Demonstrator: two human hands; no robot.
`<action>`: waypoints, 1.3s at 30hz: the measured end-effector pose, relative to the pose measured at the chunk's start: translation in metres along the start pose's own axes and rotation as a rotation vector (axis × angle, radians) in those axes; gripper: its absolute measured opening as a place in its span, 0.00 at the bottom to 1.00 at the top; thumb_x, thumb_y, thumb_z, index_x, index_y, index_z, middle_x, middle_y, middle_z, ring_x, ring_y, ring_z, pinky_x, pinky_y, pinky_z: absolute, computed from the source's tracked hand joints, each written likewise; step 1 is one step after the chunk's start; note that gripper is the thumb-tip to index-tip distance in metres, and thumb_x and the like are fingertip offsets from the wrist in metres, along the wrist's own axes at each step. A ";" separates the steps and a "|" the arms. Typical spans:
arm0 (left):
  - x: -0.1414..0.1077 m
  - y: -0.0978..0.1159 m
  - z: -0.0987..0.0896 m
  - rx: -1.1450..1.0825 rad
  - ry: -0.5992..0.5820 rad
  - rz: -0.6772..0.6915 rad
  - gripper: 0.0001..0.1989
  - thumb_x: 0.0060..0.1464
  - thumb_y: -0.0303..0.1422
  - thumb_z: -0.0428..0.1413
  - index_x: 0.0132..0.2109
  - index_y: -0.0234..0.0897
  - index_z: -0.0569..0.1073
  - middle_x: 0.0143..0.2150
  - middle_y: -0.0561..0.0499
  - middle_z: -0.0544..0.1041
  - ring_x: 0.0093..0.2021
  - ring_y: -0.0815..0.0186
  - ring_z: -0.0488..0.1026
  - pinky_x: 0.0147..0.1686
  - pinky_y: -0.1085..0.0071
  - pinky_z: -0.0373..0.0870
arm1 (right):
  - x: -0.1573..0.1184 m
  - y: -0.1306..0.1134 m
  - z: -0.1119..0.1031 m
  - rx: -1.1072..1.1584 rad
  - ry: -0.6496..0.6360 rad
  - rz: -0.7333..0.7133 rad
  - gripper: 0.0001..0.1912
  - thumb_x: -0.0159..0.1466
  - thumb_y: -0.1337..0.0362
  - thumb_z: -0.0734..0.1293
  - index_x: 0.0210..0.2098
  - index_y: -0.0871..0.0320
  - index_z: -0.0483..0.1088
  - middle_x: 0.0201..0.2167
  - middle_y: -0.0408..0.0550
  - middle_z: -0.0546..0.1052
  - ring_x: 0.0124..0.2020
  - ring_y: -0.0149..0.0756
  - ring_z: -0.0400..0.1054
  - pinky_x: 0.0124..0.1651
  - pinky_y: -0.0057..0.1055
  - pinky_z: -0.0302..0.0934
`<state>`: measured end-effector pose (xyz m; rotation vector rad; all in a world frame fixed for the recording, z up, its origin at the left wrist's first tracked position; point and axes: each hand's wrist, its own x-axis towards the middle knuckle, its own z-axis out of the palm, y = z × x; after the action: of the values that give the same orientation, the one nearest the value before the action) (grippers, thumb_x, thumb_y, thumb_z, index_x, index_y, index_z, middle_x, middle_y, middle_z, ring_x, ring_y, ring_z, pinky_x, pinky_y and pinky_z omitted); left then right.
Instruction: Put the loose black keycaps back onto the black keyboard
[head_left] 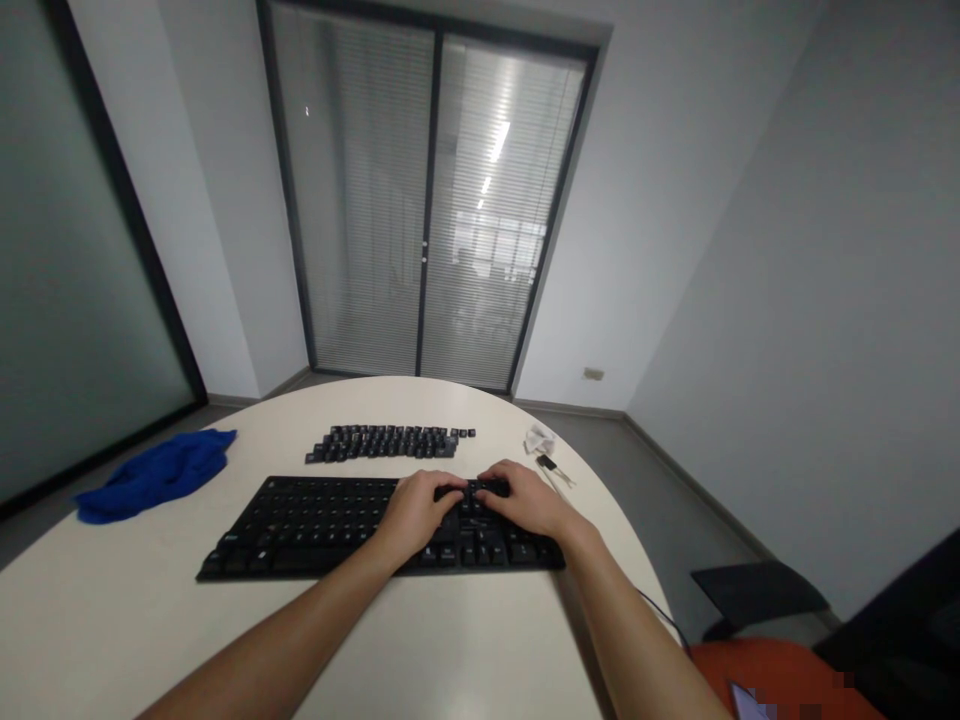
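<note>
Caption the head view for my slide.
Left hand and right hand on a black keyboard, with rows of loose keycaps beyond it and a blue cloth on the pale tabletop.

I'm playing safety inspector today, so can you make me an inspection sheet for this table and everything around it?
Surface: pale table with a rounded edge.
Job's things: black keyboard, keycaps missing in its left part; loose keycaps in rows beyond it.
Clutter: blue cloth at left; crumpled clear plastic and a small black-ended item at right.
Hands: left hand and right hand at the keyboard's right part; any grip is unclear.
Cables: thin dark cable by the table's right edge.
Surroundings: glass panels with blinds; orange seat at right.
</note>
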<state>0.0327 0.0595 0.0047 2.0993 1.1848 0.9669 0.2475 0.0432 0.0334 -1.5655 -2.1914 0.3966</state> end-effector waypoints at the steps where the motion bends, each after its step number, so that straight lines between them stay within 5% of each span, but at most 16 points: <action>1: -0.001 0.001 0.000 0.029 0.001 0.008 0.10 0.57 0.31 0.59 0.45 0.42 0.82 0.47 0.49 0.83 0.49 0.57 0.78 0.53 0.64 0.70 | 0.000 0.000 0.000 0.001 -0.003 0.005 0.19 0.63 0.53 0.67 0.49 0.57 0.77 0.49 0.54 0.79 0.50 0.46 0.73 0.56 0.37 0.63; 13: -0.003 0.001 0.001 0.203 -0.017 0.133 0.09 0.59 0.29 0.59 0.45 0.42 0.82 0.45 0.50 0.82 0.46 0.58 0.76 0.50 0.64 0.69 | 0.000 -0.013 0.000 0.010 0.019 0.139 0.20 0.64 0.49 0.65 0.46 0.55 0.78 0.48 0.51 0.80 0.50 0.45 0.73 0.55 0.36 0.62; 20: -0.002 0.002 0.000 0.158 -0.020 0.079 0.11 0.58 0.28 0.59 0.48 0.42 0.80 0.45 0.50 0.82 0.45 0.59 0.77 0.49 0.65 0.69 | 0.001 -0.022 -0.001 -0.048 0.004 0.119 0.21 0.65 0.48 0.64 0.48 0.53 0.78 0.50 0.51 0.79 0.51 0.46 0.72 0.55 0.37 0.61; 27: -0.001 0.005 0.000 0.184 -0.011 0.081 0.08 0.58 0.28 0.59 0.44 0.41 0.80 0.44 0.48 0.82 0.47 0.57 0.76 0.51 0.63 0.69 | 0.002 -0.024 0.000 -0.042 0.019 0.158 0.31 0.63 0.36 0.61 0.46 0.53 0.79 0.49 0.52 0.79 0.50 0.48 0.72 0.54 0.39 0.61; 39: 0.001 0.001 0.001 0.011 -0.011 0.050 0.09 0.56 0.28 0.60 0.45 0.41 0.78 0.42 0.51 0.83 0.43 0.61 0.78 0.47 0.67 0.71 | 0.002 -0.010 0.004 0.026 0.029 0.166 0.24 0.61 0.43 0.68 0.48 0.51 0.78 0.49 0.49 0.80 0.51 0.47 0.73 0.55 0.38 0.63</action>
<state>0.0346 0.0602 0.0046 2.1495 1.1397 0.9727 0.2366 0.0422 0.0352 -1.7339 -2.0335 0.4482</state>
